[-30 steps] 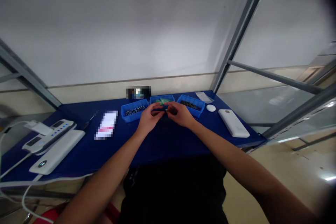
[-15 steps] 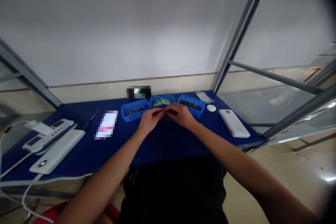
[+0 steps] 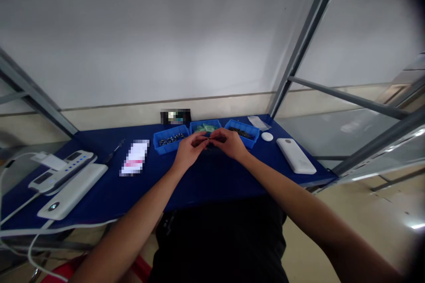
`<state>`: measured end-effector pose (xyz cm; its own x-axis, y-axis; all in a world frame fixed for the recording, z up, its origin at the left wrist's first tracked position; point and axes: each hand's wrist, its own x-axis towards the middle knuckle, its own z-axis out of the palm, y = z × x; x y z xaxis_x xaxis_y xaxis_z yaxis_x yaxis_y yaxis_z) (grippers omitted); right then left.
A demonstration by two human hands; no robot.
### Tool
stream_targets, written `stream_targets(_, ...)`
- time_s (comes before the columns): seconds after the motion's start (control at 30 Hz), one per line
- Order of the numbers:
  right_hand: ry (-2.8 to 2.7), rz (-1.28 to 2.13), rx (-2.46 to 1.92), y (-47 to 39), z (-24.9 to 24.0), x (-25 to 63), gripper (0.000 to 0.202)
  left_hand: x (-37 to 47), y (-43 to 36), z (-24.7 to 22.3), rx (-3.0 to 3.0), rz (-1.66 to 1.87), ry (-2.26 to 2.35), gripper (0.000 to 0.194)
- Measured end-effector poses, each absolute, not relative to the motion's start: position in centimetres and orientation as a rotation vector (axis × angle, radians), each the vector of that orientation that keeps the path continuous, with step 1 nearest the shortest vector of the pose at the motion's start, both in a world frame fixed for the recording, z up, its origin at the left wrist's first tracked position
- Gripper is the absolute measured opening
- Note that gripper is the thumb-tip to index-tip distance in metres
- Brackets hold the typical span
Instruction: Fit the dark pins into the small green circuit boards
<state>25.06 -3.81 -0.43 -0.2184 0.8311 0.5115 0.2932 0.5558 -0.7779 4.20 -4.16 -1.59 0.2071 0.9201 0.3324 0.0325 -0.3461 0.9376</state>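
Observation:
My left hand (image 3: 191, 148) and my right hand (image 3: 227, 142) meet fingertip to fingertip over the blue table, in front of the middle bin. Both are closed in a pinch around something too small to make out. Behind them are three blue bins: the left bin (image 3: 160, 147) holds small metallic parts, the middle bin (image 3: 193, 124) holds green and whitish pieces and is partly covered by my fingers, and the right bin (image 3: 251, 142) holds dark, thin, screw-like parts.
A blurred phone (image 3: 135, 158), a thin tool (image 3: 113, 152), a power strip (image 3: 63, 172) and a white power bank (image 3: 73, 191) lie left. On the right are a white disc (image 3: 267, 136), a clear bag (image 3: 259, 123) and another white power bank (image 3: 296, 155). Metal frame posts flank the table.
The fingers of both hands have shifted slightly, and the left fingers now reach a little higher in front of the middle bin. The bins have not moved.

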Motion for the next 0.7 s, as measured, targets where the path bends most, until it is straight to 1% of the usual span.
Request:
stream_targets(0.1, -1.732, 0.688, -0.929, -3.8, -0.4, 24.9, 0.015, 4.3, -4.2, -1.5, 1.552, 1.314, 0.893, 0.063)
stream_targets(0.2, -1.700, 0.700, -0.926, -3.8, -0.4, 24.8, 0.017, 4.3, -4.1, -1.5, 1.555, 1.339, 0.915, 0.067)
stream_targets(0.3, -1.682, 0.726, -0.928, -3.7, -0.4, 24.7, 0.019, 4.2, -4.0, -1.5, 1.584, 1.348, 0.927, 0.064)
stream_targets(0.4, -1.651, 0.832, -0.898, -3.7, -0.3, 24.7, 0.020, 4.2, -4.1, -1.4, 1.626, 1.350, 0.904, 0.059)
stream_targets(0.53, -1.662, 0.898, -0.829, -4.0, 0.0, 24.7, 0.018, 4.2, -4.2, -1.1, 1.650, 1.363, 0.874, 0.043)
stream_targets(0.6, -1.671, 0.890, -0.822, -4.1, 0.1, 24.6, 0.018, 4.1, -4.3, -0.8, 1.656, 1.429, 0.909, 0.036)
stream_targets(0.7, -1.697, 0.834, -0.858, -4.1, 0.2, 24.8, 0.020, 3.4, -3.9, -0.5, 1.649, 1.575, 1.039, 0.034)
